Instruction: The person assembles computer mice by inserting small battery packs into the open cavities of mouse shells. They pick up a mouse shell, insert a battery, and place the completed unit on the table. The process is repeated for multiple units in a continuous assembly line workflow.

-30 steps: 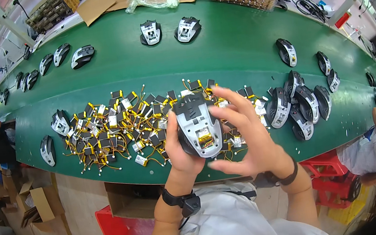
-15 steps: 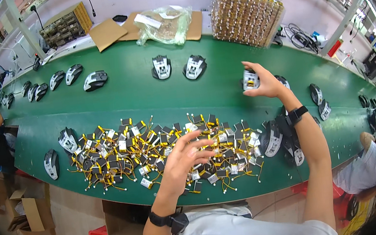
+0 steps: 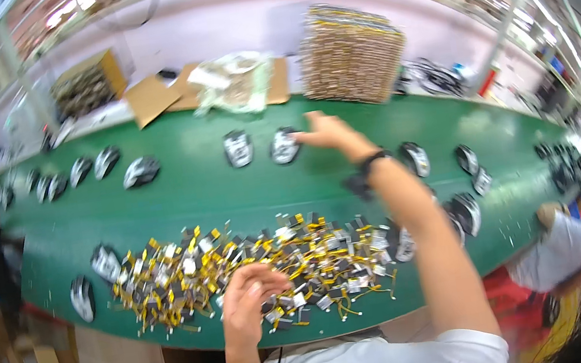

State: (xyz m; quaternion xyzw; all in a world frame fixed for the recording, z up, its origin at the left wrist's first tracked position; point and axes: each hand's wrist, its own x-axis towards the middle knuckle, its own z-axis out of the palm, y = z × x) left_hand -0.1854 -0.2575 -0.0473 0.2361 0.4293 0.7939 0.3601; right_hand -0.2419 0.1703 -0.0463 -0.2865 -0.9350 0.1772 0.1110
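Observation:
On the green bench, my right hand (image 3: 328, 131) reaches out with its fingers apart. Its thumb is at the right edge of a black-and-white computer mouse (image 3: 284, 146), which has an open cavity in its shell; blur hides whether they touch. I see nothing held in that hand. A similar mouse (image 3: 238, 149) lies just to the left. My left hand (image 3: 252, 300), fingers loosely curved and apparently empty, hovers over the near side of a pile of small battery packs (image 3: 176, 273) with yellow tape, thin wires and white connectors. Black bands circle both wrists.
More mice (image 3: 142, 171) lie along the far left, with others (image 3: 415, 159) to the right. A stack of cardboard-like trays (image 3: 352, 52) stands behind, beside a crumpled plastic bag (image 3: 234, 83) on cardboard. Co-workers sit at both ends; a person's white sleeve (image 3: 553, 255) is at right.
My right hand has moved left toward the pair of mice and no longer shows the mouse it held. The left hand has drawn back nearer me, fingers more curled. The view has tilted upward.

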